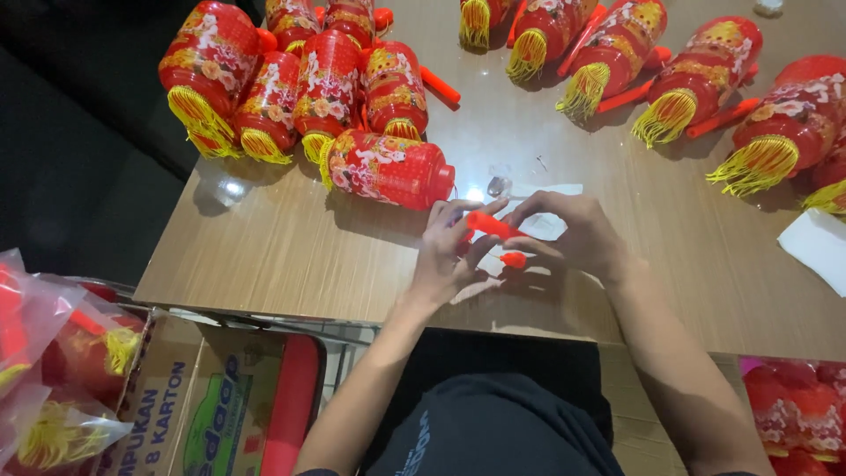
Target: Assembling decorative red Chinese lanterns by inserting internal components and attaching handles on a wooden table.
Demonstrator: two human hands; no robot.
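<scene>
Both my hands meet over the near middle of the wooden table [291, 256]. My left hand [448, 256] and my right hand [573, 234] hold a small orange-red plastic stick [492, 226] between their fingertips. A second small orange-red piece [514, 259] sits just below it, under my right fingers. A red lantern with flower print and yellow fringe [388, 169] lies on its side just beyond my left hand.
Several red fringed lanterns [291, 79] are bunched at the far left, and more lanterns [696, 79] lie in a row at the far right. White paper [815, 242] lies at the right edge. A cardboard box [211, 405] and bagged lanterns [53, 370] stand at lower left.
</scene>
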